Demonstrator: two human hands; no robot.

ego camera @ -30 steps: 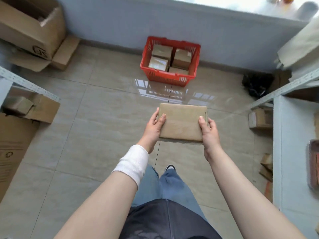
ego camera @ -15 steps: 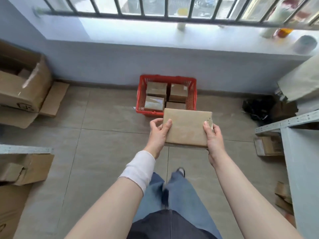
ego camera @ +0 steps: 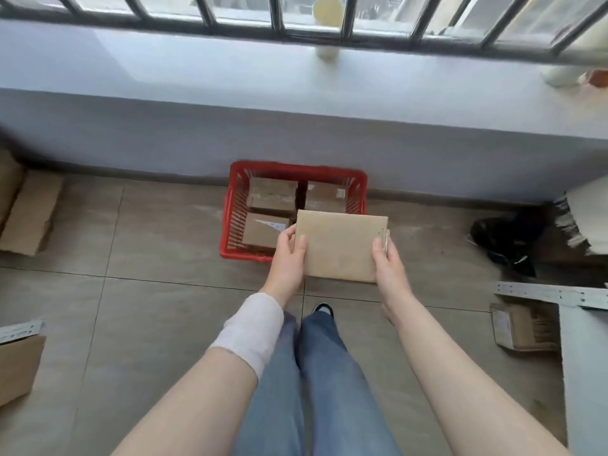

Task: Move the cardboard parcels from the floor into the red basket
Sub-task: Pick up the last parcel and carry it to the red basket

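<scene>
Your left hand (ego camera: 287,255) and right hand (ego camera: 387,262) grip the flat cardboard parcel (ego camera: 339,246) by its opposite edges, thumbs on top, holding it over the near right corner of the red basket (ego camera: 234,218), where three parcels (ego camera: 271,196) lie.

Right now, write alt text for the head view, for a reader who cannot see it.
A person's left hand and right hand grip a flat cardboard parcel by its side edges, hiding the near right corner of a red basket on the floor. Three more parcels lie in the basket, against a wall under a barred window.
</scene>
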